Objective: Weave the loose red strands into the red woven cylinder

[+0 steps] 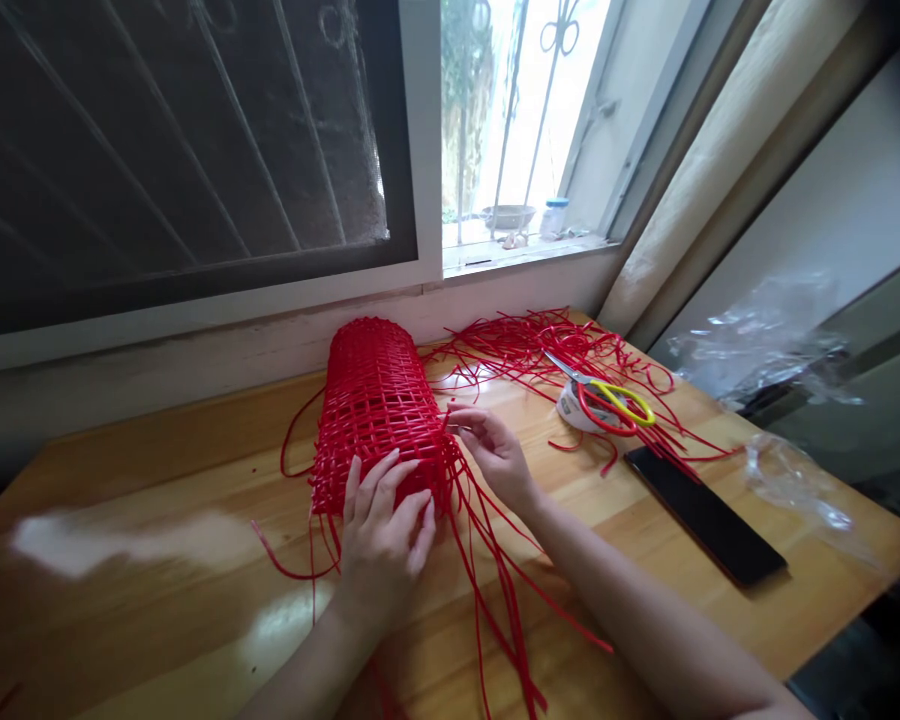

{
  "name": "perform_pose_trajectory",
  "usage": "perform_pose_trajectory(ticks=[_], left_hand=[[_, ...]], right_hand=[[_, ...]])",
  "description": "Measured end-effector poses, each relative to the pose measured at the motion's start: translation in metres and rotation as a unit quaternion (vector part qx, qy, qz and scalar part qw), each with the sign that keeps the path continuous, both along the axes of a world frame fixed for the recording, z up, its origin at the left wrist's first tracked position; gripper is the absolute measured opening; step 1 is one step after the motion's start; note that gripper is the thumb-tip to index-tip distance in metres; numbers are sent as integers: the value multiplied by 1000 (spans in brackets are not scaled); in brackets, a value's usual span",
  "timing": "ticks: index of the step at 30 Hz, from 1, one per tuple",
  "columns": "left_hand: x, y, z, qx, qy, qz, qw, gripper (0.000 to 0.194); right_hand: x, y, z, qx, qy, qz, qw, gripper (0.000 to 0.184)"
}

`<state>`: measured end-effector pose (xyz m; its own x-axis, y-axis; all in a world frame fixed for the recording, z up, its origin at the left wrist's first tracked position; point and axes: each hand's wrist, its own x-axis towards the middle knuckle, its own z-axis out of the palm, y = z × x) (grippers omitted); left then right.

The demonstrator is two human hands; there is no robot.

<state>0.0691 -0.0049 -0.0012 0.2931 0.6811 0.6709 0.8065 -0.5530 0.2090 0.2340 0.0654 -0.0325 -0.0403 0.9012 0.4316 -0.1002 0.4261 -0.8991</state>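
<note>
A red woven basket (379, 385) lies on its side, its closed end towards the window wall and its near edge trailing loose strands (504, 590). My left hand (382, 525) rests on the near part of the weave with its fingers stretched and somewhat apart. At the basket's right edge, my right hand (496, 455) has thumb and forefinger pinched together on a red strand (445, 420). The strand's far course is lost among the weave.
Red strips (510, 335) are heaped at the back right. Scissors (607, 395) with yellow and red handles lie on a white roll (570, 408). A black phone (705, 515) and clear plastic (795, 480) lie on the right of the wooden table (150, 600).
</note>
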Motion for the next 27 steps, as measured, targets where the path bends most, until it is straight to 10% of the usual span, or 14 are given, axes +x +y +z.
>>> perform_pose_trajectory(ticks=[7,15,20,27], left_hand=[[0,0,1,11,14,-12,1000,14],[-1,2,4,5,15,-16,1000,13],[-2,4,2,0,20,-45,999,14],[-4,5,-1,-8,18,-45,999,14]], right_hand=[[-1,1,-6,9,-14,56,998,24],[4,8,-7,-33,-132,-122,983,23],[-3,15,8,-44,-215,-94,971,13],[-17,23,22,-184,-47,40,981,18]])
